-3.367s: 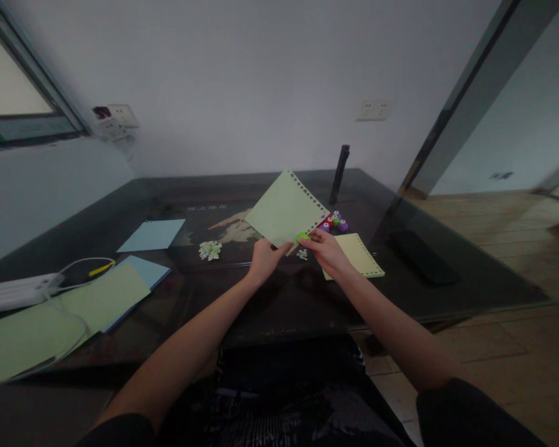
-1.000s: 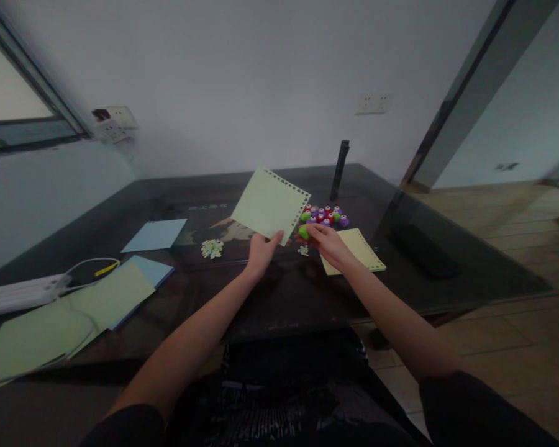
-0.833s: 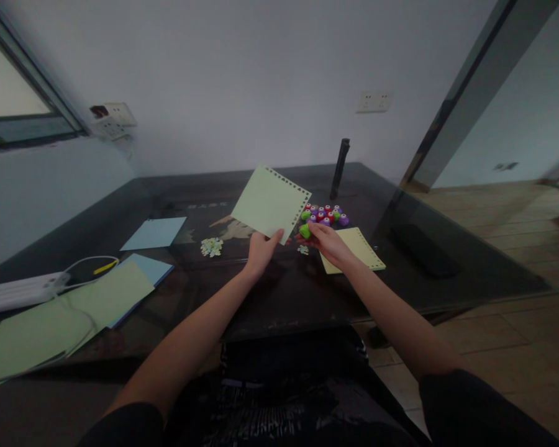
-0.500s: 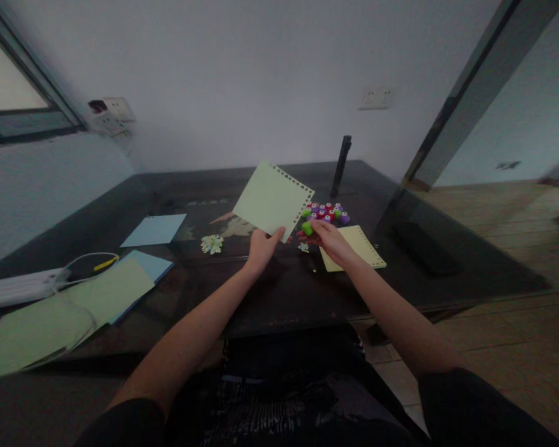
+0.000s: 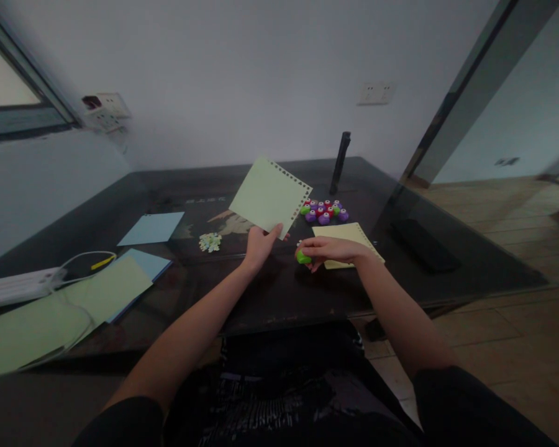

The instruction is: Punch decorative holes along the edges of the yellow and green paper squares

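Note:
My left hand [image 5: 261,244] is closed on the lower corner of a pale green loose-leaf sheet [image 5: 269,197], thumb in front. The sheet is held up tilted, its row of holes facing right. Over the near table, my right hand [image 5: 328,249] has its fingers curled round a small bright green plastic piece [image 5: 302,256], partly covered by them. Just behind sits a cluster of red, purple and green plastic pieces [image 5: 325,212] with round white-ringed tops. Pale yellow hole-edged sheets [image 5: 342,232] lie partly under my right hand. A small pile of pale, flower-like pieces [image 5: 210,242] rests left of my left hand.
Blue paper [image 5: 153,228] and large green sheets [image 5: 65,313] lie on the left, beside a white power strip [image 5: 21,287] and its looping cable. A black upright stick-like object [image 5: 340,162] stands at the back. A flat black object [image 5: 423,245] is on the right of the dark table [image 5: 270,304].
My right hand has come toward me, away from the coloured cluster, turning palm down with the green piece. The left hand and its sheet stay almost in place.

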The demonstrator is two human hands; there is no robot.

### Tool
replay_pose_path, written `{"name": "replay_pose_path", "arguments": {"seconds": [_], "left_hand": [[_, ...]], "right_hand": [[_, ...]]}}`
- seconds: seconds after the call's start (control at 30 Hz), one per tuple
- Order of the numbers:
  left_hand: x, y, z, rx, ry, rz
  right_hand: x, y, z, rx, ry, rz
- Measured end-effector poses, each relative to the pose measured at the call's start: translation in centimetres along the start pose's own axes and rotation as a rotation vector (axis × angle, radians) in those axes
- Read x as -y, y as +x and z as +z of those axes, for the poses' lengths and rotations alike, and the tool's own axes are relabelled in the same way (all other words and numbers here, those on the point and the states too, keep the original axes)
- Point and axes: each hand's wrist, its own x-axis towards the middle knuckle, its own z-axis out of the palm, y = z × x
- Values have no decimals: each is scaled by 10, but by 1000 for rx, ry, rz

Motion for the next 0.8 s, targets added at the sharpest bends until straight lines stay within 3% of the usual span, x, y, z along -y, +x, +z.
{"name": "replay_pose_path", "arguments": {"seconds": [0.33, 0.4, 0.53, 0.6, 0.8], "left_hand": [[0, 0, -1, 7, 10, 0], [-1, 0, -1, 5, 9, -3], [-3, 0, 0, -1, 19, -10], [-4, 0, 0, -1, 24, -16], [-4, -1, -1, 0, 23, -13]], "right_hand": [[-7, 17, -1, -306, 69, -120], [-6, 14, -2, -281, 113, -130], [-3, 6, -1, -31, 153, -79], [-3, 5, 1, 6, 128, -40], [-10, 18, 1, -281, 148, -145]]}}
